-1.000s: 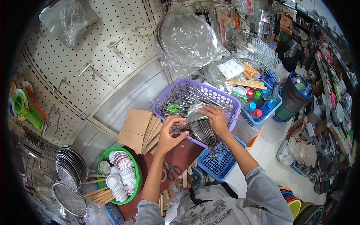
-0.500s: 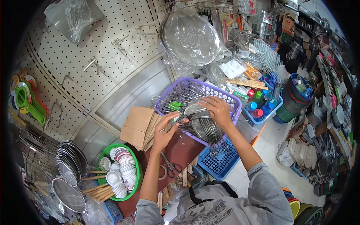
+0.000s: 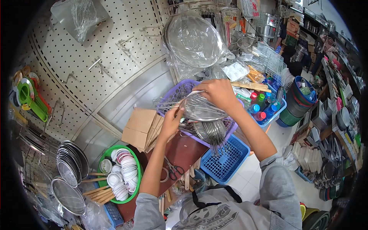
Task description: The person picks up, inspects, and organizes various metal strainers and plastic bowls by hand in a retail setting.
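Observation:
My left hand and my right hand are both closed on shiny wire utensils, with thin metal wires and a rounded rim; I cannot make out their exact kind. My left fingers pinch the near-left end, and my right hand grips the upper edge. They are held above a purple basket full of wire utensils. Below, a stack of round-headed metal utensils rests over the basket's front edge, its thin handles hanging down. Cardboard pieces stand left of my left hand.
Scissors and a tape roll lie on the reddish-brown table. A green basket holds small white dishes. A blue basket stands below the purple one; another blue basket holds capped bottles. Strainers hang at left.
My right hand has moved up and turned over the utensils. The shiny utensils now lie stretched between both hands, above the basket. My left hand has shifted slightly down.

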`<state>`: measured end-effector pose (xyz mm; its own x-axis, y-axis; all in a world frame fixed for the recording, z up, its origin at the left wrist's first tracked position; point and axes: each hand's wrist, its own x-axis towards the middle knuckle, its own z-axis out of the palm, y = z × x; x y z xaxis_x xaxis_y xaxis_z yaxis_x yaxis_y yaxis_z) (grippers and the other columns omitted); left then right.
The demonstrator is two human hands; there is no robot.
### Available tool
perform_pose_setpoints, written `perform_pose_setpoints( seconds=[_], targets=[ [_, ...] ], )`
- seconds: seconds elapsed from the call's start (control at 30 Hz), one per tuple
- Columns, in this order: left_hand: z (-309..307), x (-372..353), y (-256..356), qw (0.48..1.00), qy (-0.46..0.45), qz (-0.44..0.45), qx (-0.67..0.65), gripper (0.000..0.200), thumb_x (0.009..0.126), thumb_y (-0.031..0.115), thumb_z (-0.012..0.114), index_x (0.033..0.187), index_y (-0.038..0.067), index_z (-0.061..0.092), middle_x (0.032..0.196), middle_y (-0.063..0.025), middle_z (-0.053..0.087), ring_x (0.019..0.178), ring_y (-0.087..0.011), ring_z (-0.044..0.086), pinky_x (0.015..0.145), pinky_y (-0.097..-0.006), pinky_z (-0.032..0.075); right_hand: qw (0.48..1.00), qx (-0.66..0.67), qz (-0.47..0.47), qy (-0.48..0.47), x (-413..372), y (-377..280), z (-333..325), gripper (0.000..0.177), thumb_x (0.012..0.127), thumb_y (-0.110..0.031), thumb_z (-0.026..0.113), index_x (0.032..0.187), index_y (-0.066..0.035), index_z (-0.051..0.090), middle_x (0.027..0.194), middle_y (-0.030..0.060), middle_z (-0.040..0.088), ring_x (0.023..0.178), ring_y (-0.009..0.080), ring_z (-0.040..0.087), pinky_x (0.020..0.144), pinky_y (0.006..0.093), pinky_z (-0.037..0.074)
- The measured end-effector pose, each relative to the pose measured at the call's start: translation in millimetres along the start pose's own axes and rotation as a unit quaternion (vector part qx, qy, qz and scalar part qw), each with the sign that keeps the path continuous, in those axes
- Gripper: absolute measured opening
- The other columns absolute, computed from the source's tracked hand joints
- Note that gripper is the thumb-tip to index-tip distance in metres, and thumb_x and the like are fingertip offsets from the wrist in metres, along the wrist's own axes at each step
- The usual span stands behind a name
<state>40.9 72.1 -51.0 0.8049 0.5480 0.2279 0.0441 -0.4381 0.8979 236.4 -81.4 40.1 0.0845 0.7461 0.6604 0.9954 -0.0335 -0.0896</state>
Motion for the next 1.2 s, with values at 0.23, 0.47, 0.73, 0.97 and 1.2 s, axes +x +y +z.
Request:
perform_pose_setpoints(
  seconds=[0.23, 0.47, 0.73, 0.97, 1.2],
  targets=[
    [-12.8, 7.9, 27.6, 0.992, 0.032, 0.007, -0.120, 0.037, 0.111, 0.029, 0.056, 0.132, 0.001, 0.066, 0.110, -0.0086, 0.074, 0.097, -0.0169, 0.071, 0.086, -0.0303, 0.055, 0.969, 0.136, 0.098, -0.184, 21.2, 24.6, -14.7, 0.023, 0.100, -0.029, 0.066, 0.116, -0.017, 0.078, 0.095, 0.0082, 0.079, 0.076, 0.0283, 0.076, 0.072, 0.0431, 0.059],
    [-40.6, -25.7, 68.1, 0.975, -0.010, -0.074, -0.209, 0.054, 0.103, 0.017, 0.066, 0.151, 0.000, 0.048, 0.140, -0.0160, 0.064, 0.114, -0.0247, 0.070, 0.099, -0.0373, 0.059, 0.796, 0.485, 0.246, -0.266, -7.0, 20.0, -0.6, 0.039, 0.107, -0.021, 0.055, 0.144, -0.008, 0.055, 0.107, 0.0088, 0.077, 0.075, 0.0192, 0.076, 0.061, 0.0301, 0.063],
    [-96.2, -97.1, 40.7, 0.944, -0.024, -0.128, -0.302, 0.069, 0.090, -0.004, 0.067, 0.155, 0.001, 0.045, 0.148, -0.0131, 0.059, 0.127, -0.0238, 0.063, 0.108, -0.0371, 0.054, 0.727, 0.577, 0.235, -0.291, -29.3, -46.0, 25.3, 0.041, 0.106, -0.010, 0.050, 0.148, -0.008, 0.049, 0.117, 0.0108, 0.073, 0.085, 0.0166, 0.074, 0.071, 0.0350, 0.067],
    [-135.6, -154.4, 20.4, 0.972, 0.104, -0.156, -0.143, 0.059, 0.093, -0.004, 0.067, 0.150, 0.005, 0.054, 0.134, -0.0064, 0.067, 0.106, -0.0126, 0.067, 0.086, -0.0277, 0.057, 0.836, 0.497, 0.100, -0.210, -23.7, -107.0, 76.7, 0.038, 0.102, -0.008, 0.058, 0.140, -0.004, 0.056, 0.107, 0.0116, 0.069, 0.087, 0.0180, 0.069, 0.066, 0.0340, 0.062],
    [-145.4, -224.1, 31.1, 0.957, 0.252, -0.146, 0.006, 0.046, 0.095, -0.004, 0.066, 0.140, 0.004, 0.060, 0.117, -0.0070, 0.071, 0.094, -0.0148, 0.071, 0.071, -0.0303, 0.065, 0.845, 0.470, 0.019, -0.253, -8.8, -172.0, 98.8, 0.043, 0.098, -0.008, 0.062, 0.140, -0.006, 0.058, 0.108, 0.0188, 0.073, 0.088, 0.0261, 0.071, 0.078, 0.0391, 0.057]
  ],
)
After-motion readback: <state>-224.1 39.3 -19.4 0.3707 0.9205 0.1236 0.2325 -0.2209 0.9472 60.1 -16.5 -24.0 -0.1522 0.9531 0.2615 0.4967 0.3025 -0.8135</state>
